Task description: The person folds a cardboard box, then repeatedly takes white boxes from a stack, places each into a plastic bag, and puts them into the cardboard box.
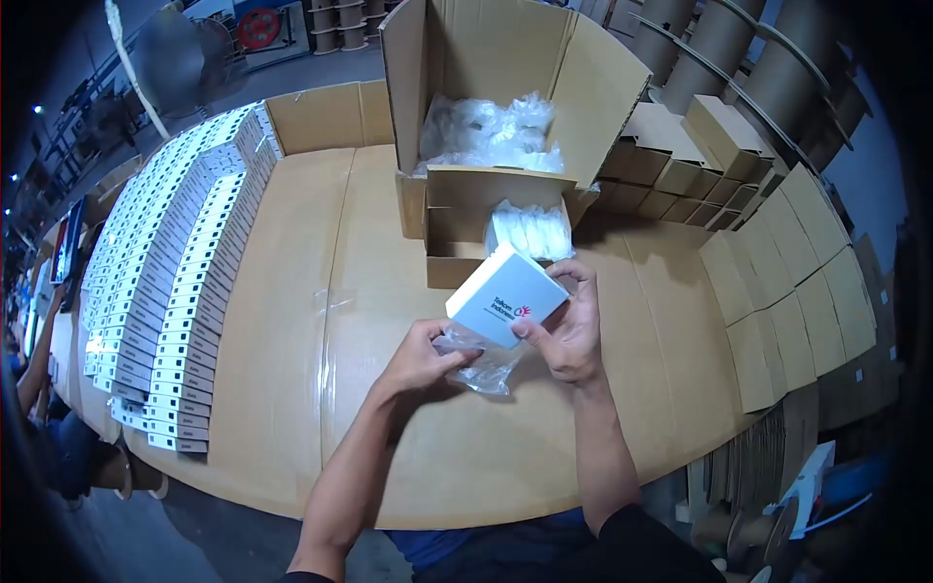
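Observation:
A small white box (496, 290) printed "Telkom Indonesia" is tilted above the table, with my right hand (571, 325) closed on its right side, thumb across the printed face. My left hand (425, 358) pinches a clear plastic bag (491, 375) that hangs by the lower corner of the white box. Just beyond the hands, an open cardboard carton (455, 273) holds several plastic-wrapped pieces (533, 231) in its right part. Behind it stands a larger open cardboard box (496, 58) with clear plastic bags (491, 126) inside.
Long stacked rows of white boxes (185, 321) line the table's left side. Brown cartons (787, 282) are stacked along the right and back right (690, 146). Cardboard (282, 418) covers the table. Large spools (719, 39) stand behind. At the far left, another person's arm (39, 350) shows.

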`<state>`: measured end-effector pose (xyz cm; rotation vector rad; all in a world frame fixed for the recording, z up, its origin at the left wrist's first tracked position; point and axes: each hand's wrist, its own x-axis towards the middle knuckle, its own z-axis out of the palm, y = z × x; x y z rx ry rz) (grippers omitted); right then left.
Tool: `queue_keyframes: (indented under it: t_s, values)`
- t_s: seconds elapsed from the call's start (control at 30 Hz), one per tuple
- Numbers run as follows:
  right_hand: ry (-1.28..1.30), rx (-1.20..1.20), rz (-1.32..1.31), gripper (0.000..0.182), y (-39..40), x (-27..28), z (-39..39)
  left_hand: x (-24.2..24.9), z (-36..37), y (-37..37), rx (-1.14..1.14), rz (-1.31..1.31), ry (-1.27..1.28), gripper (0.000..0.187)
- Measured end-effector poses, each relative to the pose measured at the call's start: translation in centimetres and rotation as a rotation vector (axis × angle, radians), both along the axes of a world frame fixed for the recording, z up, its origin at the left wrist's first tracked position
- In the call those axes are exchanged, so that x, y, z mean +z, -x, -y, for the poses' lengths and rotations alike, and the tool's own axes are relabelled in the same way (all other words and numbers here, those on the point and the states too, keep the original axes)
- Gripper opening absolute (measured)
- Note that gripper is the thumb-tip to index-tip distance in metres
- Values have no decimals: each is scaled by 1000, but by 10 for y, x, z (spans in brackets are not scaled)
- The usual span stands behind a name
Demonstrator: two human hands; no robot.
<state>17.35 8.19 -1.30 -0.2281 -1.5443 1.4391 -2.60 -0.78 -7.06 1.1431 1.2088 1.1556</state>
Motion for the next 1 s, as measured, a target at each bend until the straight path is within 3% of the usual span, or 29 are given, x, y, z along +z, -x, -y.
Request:
queue_keyframes:
  t_s: [0.2, 0.43, 0.53, 0.77, 1.0]
  values:
    - [-11, -73, 37, 65, 3, -13, -7, -8, -4, -1, -34, 48, -40, 25]
    - [7, -133, 99, 50, -6, -20, -8, -3, 0, -3, -35, -20, -20, 24]
    - [115, -99, 163, 49, -23, -19, -10, -6, 0, -1, -36, -36, -56, 25]
    - [36, -87, 208, 51, -33, -20, -12, -13, -3, 1, -102, -107, -58, 28]
    - [99, -70, 239, 50, -25, -21, -9, -18, -4, -3, -39, 12, -43, 27]
